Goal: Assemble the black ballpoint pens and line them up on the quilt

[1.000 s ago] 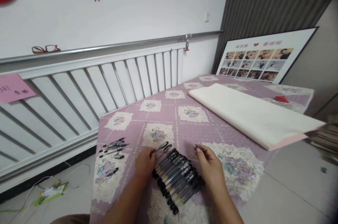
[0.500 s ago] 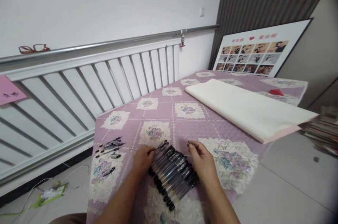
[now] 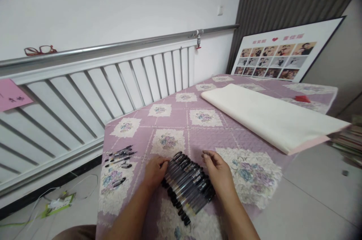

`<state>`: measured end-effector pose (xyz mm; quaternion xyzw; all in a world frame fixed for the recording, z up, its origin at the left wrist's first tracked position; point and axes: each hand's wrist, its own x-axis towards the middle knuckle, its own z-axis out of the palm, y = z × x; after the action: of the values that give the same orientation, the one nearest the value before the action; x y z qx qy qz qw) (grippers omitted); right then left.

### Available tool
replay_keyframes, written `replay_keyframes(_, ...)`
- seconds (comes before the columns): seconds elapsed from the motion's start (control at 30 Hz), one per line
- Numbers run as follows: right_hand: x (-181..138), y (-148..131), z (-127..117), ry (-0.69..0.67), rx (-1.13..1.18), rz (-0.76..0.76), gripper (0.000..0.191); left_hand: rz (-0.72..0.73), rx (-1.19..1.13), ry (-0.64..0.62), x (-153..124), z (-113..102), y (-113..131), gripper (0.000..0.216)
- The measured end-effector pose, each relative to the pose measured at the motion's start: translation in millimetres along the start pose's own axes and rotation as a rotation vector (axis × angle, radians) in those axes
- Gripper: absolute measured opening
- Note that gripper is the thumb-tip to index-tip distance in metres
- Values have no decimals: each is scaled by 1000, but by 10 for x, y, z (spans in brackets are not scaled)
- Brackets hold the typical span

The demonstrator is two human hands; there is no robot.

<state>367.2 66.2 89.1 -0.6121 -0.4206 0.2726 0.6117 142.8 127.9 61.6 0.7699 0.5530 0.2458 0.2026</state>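
Observation:
A row of several black-capped pens [image 3: 187,185] lies side by side on the purple floral tablecloth [image 3: 175,119]. My left hand [image 3: 154,172] rests at the row's left end, fingers curled against the farthest pens. My right hand [image 3: 219,176] sits at the row's right end, fingers bent and touching the pen caps. Both hands press the row from either side. A smaller loose group of pens [image 3: 120,155] lies near the table's left edge.
A folded cream cloth [image 3: 268,117] lies across the table's right side, with a small red item [image 3: 302,99] beyond it. A photo board [image 3: 278,60] leans at the back. A white radiator [image 3: 93,89] runs along the wall, red glasses [image 3: 39,50] on its pipe.
The far pens that stuck out have been pushed flush with the row. Both hands stayed at the row's ends; the view shifted slightly.

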Motion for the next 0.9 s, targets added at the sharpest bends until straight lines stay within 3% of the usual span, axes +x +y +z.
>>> replay_keyframes(0.5, 26, 39, 74, -22, -30, -2, 30, -66, -255, 202, -134, -26, -72, 26)
replay_keyframes(0.7, 21, 61, 99, -47, -57, 0, 32, -116, -465, 161, -646, -120, 24, 24)
replay_keyframes(0.9, 10, 22, 128, -30, -100, -12, 34, -160, -393, 201, -1226, -284, -115, 23)
